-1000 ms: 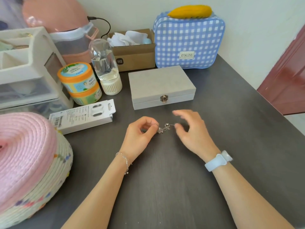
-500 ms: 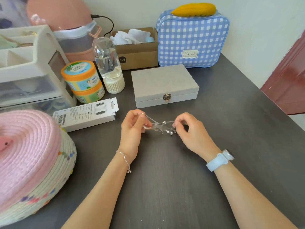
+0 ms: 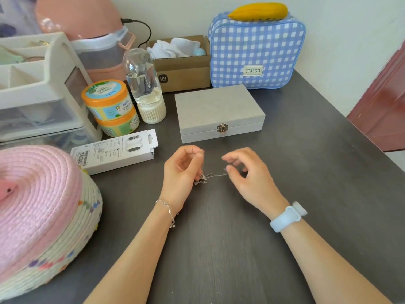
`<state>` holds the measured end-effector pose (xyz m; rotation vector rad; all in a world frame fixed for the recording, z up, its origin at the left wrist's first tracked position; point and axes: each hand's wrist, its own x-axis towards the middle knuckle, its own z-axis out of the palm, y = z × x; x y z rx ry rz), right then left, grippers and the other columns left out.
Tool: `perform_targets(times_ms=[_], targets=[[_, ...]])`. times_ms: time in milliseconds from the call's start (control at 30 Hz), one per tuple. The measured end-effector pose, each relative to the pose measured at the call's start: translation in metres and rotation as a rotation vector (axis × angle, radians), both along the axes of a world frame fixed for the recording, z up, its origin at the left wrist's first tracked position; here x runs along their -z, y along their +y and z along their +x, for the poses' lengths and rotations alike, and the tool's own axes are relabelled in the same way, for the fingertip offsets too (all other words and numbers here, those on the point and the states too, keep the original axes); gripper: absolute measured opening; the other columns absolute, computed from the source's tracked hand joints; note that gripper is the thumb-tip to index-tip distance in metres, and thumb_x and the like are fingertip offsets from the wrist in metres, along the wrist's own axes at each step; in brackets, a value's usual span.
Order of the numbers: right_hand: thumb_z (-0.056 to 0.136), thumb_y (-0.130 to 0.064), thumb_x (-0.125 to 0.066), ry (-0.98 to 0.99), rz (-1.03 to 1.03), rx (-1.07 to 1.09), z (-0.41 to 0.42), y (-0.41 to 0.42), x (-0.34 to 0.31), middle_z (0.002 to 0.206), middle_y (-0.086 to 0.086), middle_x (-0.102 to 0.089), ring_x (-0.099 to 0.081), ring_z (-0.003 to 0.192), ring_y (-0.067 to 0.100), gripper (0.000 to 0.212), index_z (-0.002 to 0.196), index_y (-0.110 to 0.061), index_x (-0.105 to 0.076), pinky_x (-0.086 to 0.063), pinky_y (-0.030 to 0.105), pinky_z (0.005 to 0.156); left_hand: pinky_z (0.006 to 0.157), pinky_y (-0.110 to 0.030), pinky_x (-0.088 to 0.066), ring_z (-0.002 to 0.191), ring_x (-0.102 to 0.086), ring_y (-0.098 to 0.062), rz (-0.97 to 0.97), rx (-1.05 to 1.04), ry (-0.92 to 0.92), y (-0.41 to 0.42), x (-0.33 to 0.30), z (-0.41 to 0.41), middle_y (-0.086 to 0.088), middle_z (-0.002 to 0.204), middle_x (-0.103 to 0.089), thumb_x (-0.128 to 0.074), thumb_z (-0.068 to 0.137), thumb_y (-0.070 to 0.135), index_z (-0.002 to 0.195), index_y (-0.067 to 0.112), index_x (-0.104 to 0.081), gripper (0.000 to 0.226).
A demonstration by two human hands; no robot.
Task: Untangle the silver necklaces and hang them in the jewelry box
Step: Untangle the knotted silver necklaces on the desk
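Note:
A small tangle of thin silver necklaces (image 3: 203,178) hangs just above the dark table between my hands. My left hand (image 3: 183,172) pinches the chains near the knotted clump with thumb and forefinger. A single strand runs right to my right hand (image 3: 247,174), whose thumb and forefinger pinch its end while the other fingers spread. The grey velvet jewelry box (image 3: 219,108) sits shut, its metal clasp (image 3: 222,128) fastened, directly beyond my hands.
A white card package (image 3: 116,151) lies left of my hands. A pink-lidded woven basket (image 3: 39,205) fills the near left. Orange tubs (image 3: 108,104), a clear bottle (image 3: 143,84), a cardboard box (image 3: 182,64), a blue checked bag (image 3: 256,51) and a drawer organiser (image 3: 32,91) line the back.
The hands have drawn slightly apart, stretching one strand out to the right. The clump now hangs under my left fingers instead of midway between the hands.

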<state>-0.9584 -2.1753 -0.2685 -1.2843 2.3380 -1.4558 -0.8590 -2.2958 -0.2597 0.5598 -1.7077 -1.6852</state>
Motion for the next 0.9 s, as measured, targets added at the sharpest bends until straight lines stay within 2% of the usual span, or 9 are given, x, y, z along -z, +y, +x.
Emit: perform_targets(times_ms=[133,200,267,367,533,600,667,800,900], targets=[[0.088,-0.02,-0.06,0.075,0.151,-0.123,0.006,-0.007,0.0,0.104,-0.01,-0.055,-0.047,0.102,0.012,0.025,0.112,-0.017,-0.062,-0.035,0.032,0.092,0.049,-0.018,-0.041,0.05,-0.045,-0.007,-0.015,-0.007,0.016,0.002,-0.004,0.0,0.009,0.055,-0.053,-0.055,0.088,0.001,0.079,0.015,-0.062,0.018],[0.088,-0.028,-0.059,0.111,0.199,-0.143,0.007,-0.009,-0.001,0.105,-0.012,-0.057,-0.044,0.103,0.009,0.024,0.111,-0.021,-0.062,-0.03,0.031,0.09,0.052,-0.017,-0.042,0.049,-0.045,-0.005,-0.029,-0.019,0.038,0.004,-0.006,-0.001,0.002,0.065,-0.055,-0.057,0.087,0.0,0.078,0.015,-0.063,0.019],[0.088,-0.03,-0.059,0.128,0.197,-0.158,0.008,-0.01,-0.001,0.098,-0.016,-0.057,-0.043,0.102,0.008,0.016,0.101,-0.023,-0.064,-0.026,0.029,0.086,0.055,-0.016,-0.042,0.048,-0.046,-0.004,-0.011,-0.035,0.055,0.006,-0.007,-0.001,-0.002,0.072,-0.055,-0.058,0.085,-0.001,0.077,0.015,-0.064,0.019],[0.088,-0.025,-0.059,0.104,0.182,-0.171,0.009,-0.009,-0.001,0.088,-0.017,-0.059,-0.044,0.097,0.007,0.004,0.084,-0.024,-0.061,-0.026,0.031,0.088,0.055,-0.017,-0.043,0.049,-0.049,-0.005,0.046,-0.052,0.054,0.005,-0.006,-0.003,0.008,0.064,-0.059,-0.058,0.086,0.001,0.077,0.016,-0.064,0.018],[0.086,-0.024,-0.06,-0.02,0.134,-0.177,0.01,-0.008,-0.005,0.082,-0.024,-0.055,-0.046,0.094,0.002,0.007,0.089,-0.026,-0.054,-0.03,0.03,0.096,0.059,-0.022,-0.047,0.054,-0.054,-0.01,0.083,0.012,0.091,0.006,-0.006,-0.003,0.005,0.062,-0.06,-0.063,0.083,0.006,0.076,0.018,-0.067,0.015],[0.087,-0.024,-0.06,-0.001,0.167,-0.174,0.01,-0.008,-0.005,0.08,-0.022,-0.052,-0.044,0.087,-0.002,0.006,0.085,-0.027,-0.054,-0.03,0.03,0.095,0.06,-0.023,-0.047,0.056,-0.054,-0.011,0.095,0.03,0.103,0.006,-0.006,-0.003,0.004,0.061,-0.059,-0.063,0.079,0.013,0.073,0.023,-0.069,0.013],[0.088,-0.021,-0.059,-0.026,0.155,-0.15,0.01,-0.007,-0.006,0.077,-0.021,-0.05,-0.044,0.083,-0.005,0.01,0.081,-0.025,-0.053,-0.032,0.03,0.094,0.057,-0.022,-0.046,0.055,-0.052,-0.009,0.088,-0.018,0.093,0.005,-0.006,-0.002,0.006,0.06,-0.058,-0.064,0.081,0.011,0.074,0.021,-0.067,0.013],[0.09,-0.019,-0.055,-0.115,0.104,-0.128,0.009,-0.005,-0.007,0.079,-0.022,-0.051,-0.049,0.087,0.001,0.018,0.077,-0.03,-0.05,-0.035,0.029,0.095,0.045,-0.016,-0.035,0.046,-0.045,-0.004,0.036,-0.165,-0.004,-0.003,-0.004,0.0,0.006,0.064,-0.051,-0.053,0.091,0.004,0.077,0.018,-0.057,0.02],[0.091,-0.019,-0.053,-0.105,0.124,-0.143,0.009,-0.005,-0.006,0.079,-0.022,-0.052,-0.049,0.087,0.002,0.024,0.075,-0.035,-0.046,-0.034,0.027,0.093,0.049,-0.015,-0.036,0.045,-0.043,-0.003,-0.06,-0.187,-0.1,-0.006,0.0,0.0,0.002,0.072,-0.05,-0.05,0.092,0.004,0.079,0.021,-0.054,0.022]])
